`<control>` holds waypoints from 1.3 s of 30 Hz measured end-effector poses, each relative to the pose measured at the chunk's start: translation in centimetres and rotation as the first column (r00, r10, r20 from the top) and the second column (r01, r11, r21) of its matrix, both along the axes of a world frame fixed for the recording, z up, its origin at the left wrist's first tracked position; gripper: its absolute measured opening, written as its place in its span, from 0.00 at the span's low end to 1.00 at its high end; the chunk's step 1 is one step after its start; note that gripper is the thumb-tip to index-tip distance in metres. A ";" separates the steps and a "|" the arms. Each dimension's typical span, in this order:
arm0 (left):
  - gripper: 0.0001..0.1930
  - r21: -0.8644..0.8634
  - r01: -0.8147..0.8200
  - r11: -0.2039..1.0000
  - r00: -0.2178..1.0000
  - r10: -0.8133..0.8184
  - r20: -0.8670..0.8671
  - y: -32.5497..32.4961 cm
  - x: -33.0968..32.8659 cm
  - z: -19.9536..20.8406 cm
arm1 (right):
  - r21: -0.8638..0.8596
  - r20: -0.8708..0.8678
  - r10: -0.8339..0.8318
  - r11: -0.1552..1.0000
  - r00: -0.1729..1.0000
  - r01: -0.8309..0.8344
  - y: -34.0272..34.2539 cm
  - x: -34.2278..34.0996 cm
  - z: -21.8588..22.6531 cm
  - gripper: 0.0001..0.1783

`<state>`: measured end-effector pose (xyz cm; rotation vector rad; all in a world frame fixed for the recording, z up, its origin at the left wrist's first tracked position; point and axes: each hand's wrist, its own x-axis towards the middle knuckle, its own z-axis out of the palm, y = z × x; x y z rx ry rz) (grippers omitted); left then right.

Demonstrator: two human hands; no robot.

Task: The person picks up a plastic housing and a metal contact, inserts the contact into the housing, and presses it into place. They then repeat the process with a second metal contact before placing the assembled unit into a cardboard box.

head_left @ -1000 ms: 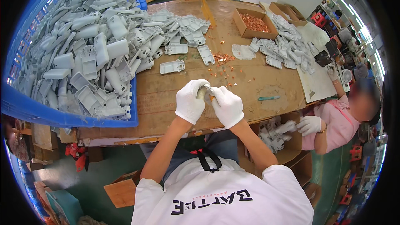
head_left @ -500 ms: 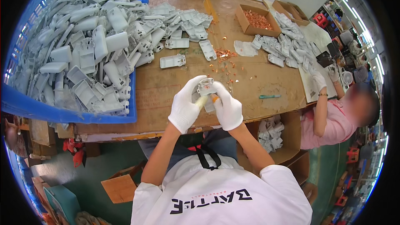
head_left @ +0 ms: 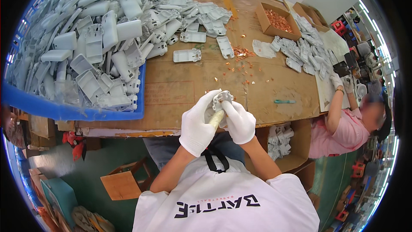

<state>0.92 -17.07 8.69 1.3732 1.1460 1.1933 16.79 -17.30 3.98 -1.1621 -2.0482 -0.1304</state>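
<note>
My left hand (head_left: 198, 126), in a white glove with a pale yellow covering on its thumb, is closed round a light grey plastic casing (head_left: 222, 97). From the other side my right hand (head_left: 240, 124), also gloved in white, grips the same casing, its fingers pressed at the upper end. Much of the casing is hidden by the gloves. It is held just above the table's near edge. Ahead of my hands, small copper-coloured pieces (head_left: 243, 52) lie scattered on the table. Two loose casings, one on its side (head_left: 187, 56) and one upright in view (head_left: 225, 47), rest near them.
At left, a large blue crate (head_left: 139, 99) overflows with casings. A cardboard box (head_left: 274, 30) of copper pieces stands far right, beside more casings (head_left: 296, 51). A teal pen-like tool (head_left: 284, 101) lies right. Another cardboard box (head_left: 301, 141) sits below the edge. A co-worker in pink (head_left: 343, 135) works at right.
Both hands have come slightly nearer my body with the casing and closed more tightly round it. An orange bit seen by my right thumb no longer shows. The view has shifted.
</note>
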 end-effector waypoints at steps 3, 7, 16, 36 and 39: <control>0.23 -0.095 0.048 0.994 0.998 -0.044 0.044 -0.1 0.3 0.4 | -0.059 -0.049 -0.007 0.998 0.999 0.004 -0.1 0.3 -0.1 0.25; 0.23 -0.067 -0.019 0.998 0.999 0.022 0.046 -0.4 0.4 0.8 | -0.075 -0.169 0.031 0.996 0.985 -0.044 0.0 -0.1 0.8 0.21; 0.19 0.067 -0.112 0.991 0.993 0.110 0.043 -1.5 0.4 -2.2 | -0.252 -0.434 0.023 0.957 0.901 -0.146 -1.5 -1.2 -1.8 0.20; 0.20 0.469 0.014 0.883 0.875 0.216 -0.433 8.7 -3.8 -5.8 | -0.482 -0.605 -0.174 0.857 0.777 -0.184 -0.4 1.4 -2.8 0.13; 0.28 0.534 -0.039 0.844 0.604 0.446 -0.660 12.7 -6.3 -8.0 | -0.509 -0.342 -0.188 0.861 0.921 -0.013 0.6 1.7 -2.4 0.13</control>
